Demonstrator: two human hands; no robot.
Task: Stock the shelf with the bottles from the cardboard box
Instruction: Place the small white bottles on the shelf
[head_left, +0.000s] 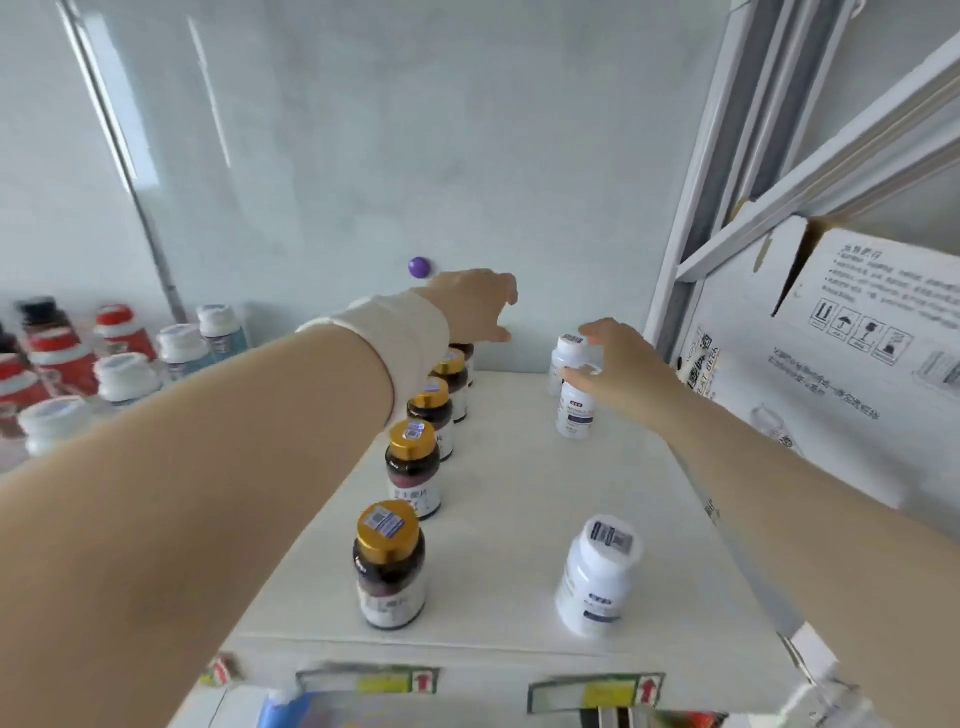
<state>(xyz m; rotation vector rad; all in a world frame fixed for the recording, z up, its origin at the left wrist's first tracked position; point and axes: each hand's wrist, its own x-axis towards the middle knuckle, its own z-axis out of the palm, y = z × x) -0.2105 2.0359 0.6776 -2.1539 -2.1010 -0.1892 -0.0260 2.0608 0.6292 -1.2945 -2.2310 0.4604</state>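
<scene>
White pill bottle (575, 410) upright, just left of cardboard box (857, 364). Right hand (618, 369) over its cap, nearer one; real grip or not, can't tell. Left hand (478, 301) farther left of box, loose, empty.

One wide-angle camera on the person's head looks forward and down along the white shelf (498, 519) from just above its near edge. It faces the pale back wall (363, 156) at the far end. Both forearms stretch away from the lens, with the left hand (478, 306) and right hand (618, 364) far in. The cardboard box (831, 364) crowds the right border, and other bottles (124, 374) sit at the far left.
</scene>
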